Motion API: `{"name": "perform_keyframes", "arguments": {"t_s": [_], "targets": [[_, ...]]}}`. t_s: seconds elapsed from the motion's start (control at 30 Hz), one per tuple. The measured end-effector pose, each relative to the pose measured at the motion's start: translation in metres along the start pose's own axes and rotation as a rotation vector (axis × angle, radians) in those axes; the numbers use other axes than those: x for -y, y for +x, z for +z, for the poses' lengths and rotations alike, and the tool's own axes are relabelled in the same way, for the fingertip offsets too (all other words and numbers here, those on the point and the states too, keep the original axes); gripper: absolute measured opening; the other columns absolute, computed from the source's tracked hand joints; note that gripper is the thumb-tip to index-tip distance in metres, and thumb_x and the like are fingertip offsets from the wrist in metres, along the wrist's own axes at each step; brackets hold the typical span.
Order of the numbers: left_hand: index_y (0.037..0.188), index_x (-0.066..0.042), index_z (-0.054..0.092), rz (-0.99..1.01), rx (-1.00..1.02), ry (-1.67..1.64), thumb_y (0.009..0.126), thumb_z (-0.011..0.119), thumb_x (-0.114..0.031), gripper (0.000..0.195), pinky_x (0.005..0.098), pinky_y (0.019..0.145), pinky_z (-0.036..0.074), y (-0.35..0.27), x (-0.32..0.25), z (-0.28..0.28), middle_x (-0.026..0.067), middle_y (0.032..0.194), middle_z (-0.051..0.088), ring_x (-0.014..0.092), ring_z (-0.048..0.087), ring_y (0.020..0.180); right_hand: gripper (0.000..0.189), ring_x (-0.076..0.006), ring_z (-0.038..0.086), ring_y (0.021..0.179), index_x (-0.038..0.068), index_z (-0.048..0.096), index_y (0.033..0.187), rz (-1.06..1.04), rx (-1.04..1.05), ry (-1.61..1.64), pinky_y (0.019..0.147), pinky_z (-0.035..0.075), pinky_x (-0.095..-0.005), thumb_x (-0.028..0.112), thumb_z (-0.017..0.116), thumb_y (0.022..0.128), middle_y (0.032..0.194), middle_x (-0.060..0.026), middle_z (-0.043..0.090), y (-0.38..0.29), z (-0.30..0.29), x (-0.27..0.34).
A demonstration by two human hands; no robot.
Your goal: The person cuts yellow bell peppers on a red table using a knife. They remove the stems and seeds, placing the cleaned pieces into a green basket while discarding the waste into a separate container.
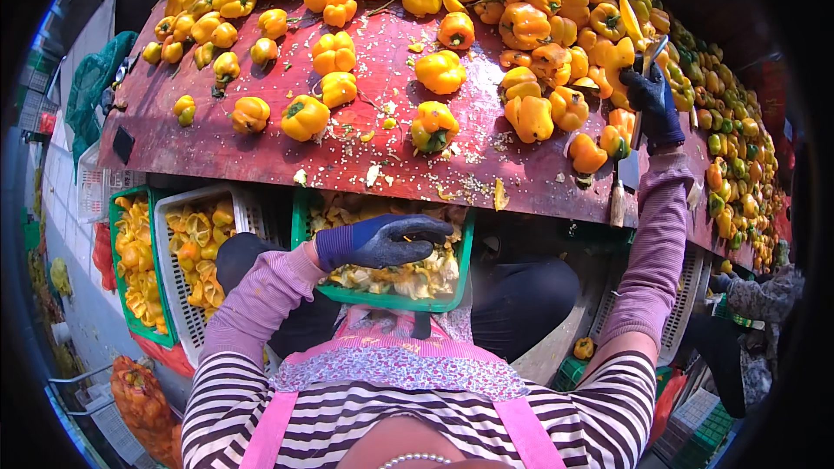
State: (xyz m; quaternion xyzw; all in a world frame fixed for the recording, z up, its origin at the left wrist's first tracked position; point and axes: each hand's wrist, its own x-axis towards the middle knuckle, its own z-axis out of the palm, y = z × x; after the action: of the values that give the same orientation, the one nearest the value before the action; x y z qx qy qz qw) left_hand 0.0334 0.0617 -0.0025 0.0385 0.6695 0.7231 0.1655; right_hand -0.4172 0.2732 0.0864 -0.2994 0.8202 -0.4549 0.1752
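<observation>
My left hand (394, 240), in a dark blue coated glove, hovers over a green plastic crate (391, 299) of pale pepper cores and scraps. Its fingers are extended and the thumb stands apart; a small orange shred shows at the palm. My right hand (653, 104), gloved alike, reaches across the red tabletop (384, 163) to the pepper pile. Its fingers curl around a slim tool (655, 52) with a curved metal end; the exact kind is unclear. Beside that hand are yellow bell peppers (616, 65). Below its wrist lies a wooden-handled tool (617, 205).
A heap of yellow and orange bell peppers (524, 26) covers the table's back, and greener ones (736, 163) spread right. Cut peppers fill a green crate (171, 332) and a white crate (189, 339) at left. A red mesh sack (137, 397) stands lower left. Another person's sleeve (759, 299) appears at right.
</observation>
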Motion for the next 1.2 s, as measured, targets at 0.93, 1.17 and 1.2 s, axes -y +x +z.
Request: {"name": "perform_keyframes", "arguments": {"t_s": [0.93, 1.17, 1.2], "targets": [[0.132, -0.006, 0.049, 0.616, -0.758, -0.717, 0.097, 0.058, -0.02, 0.039, 0.0414, 0.098, 0.053, -0.02, 0.002, -0.072, 0.0095, 0.125, 0.056, 0.023, 0.06, 0.114, 0.028, -0.0132, 0.061, 0.06, 0.003, 0.058, 0.11, -0.112, 0.391, 0.352, 0.05, 0.047, -0.0262, 0.029, 0.054, 0.1, 0.082, -0.0063, 0.061, -0.145, 0.329, 0.104], [0.141, -0.002, 0.043, 0.645, -0.965, -0.05, 0.096, 0.06, -0.018, 0.05, 0.0336, 0.094, 0.052, -0.007, -0.006, -0.062, 0.0076, 0.132, 0.053, 0.017, 0.055, 0.116, 0.025, -0.0179, 0.055, 0.045, 0.005, 0.059, 0.102, 0.186, 0.588, 0.534, 0.041, 0.042, -0.0321, 0.028, 0.051, 0.1, 0.067, -0.0068, 0.06, -0.149, 0.327, 0.106], [0.141, -0.003, 0.044, 0.647, -0.931, -0.191, 0.098, 0.058, -0.022, 0.049, 0.0372, 0.094, 0.053, -0.008, -0.006, -0.062, 0.0077, 0.133, 0.053, 0.018, 0.055, 0.118, 0.027, -0.011, 0.048, 0.039, 0.005, 0.061, 0.104, 0.155, 0.652, 0.568, 0.035, 0.035, -0.0248, 0.029, 0.049, 0.1, 0.064, -0.0027, 0.056, -0.152, 0.325, 0.109]]}}
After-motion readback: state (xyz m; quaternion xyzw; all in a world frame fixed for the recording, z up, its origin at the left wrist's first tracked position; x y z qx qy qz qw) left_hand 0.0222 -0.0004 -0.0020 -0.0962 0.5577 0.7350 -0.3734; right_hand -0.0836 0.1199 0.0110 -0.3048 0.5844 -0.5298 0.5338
